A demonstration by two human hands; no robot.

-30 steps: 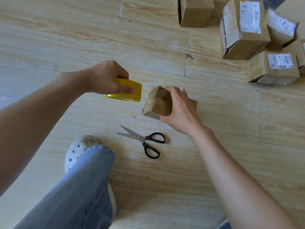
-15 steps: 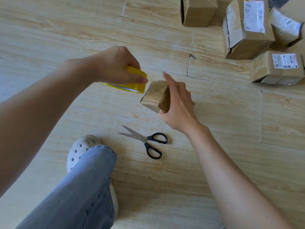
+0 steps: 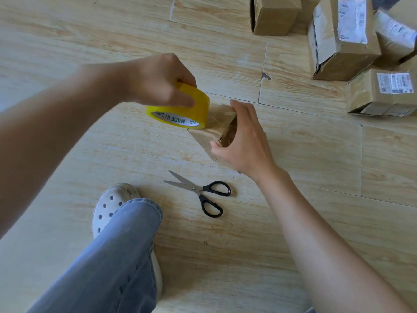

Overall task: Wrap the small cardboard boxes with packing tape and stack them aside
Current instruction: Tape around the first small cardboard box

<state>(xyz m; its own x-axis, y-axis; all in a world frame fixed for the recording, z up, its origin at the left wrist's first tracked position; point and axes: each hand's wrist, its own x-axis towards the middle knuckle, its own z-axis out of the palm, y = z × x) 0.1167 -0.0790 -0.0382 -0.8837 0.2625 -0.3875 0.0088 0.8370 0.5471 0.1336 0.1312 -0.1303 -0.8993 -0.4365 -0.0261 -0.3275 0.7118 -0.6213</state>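
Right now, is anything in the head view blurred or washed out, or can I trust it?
Head view: the left hand and right hand are slightly motion-blurred; glare glints off the taped box; the boxes at the top right are soft and bent by wide-angle distortion; the scissors are sharp under even daylight.

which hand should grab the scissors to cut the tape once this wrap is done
Probably the right hand: the scissors lie on the floor just below it. The left hand grips the tape roll against the small box.
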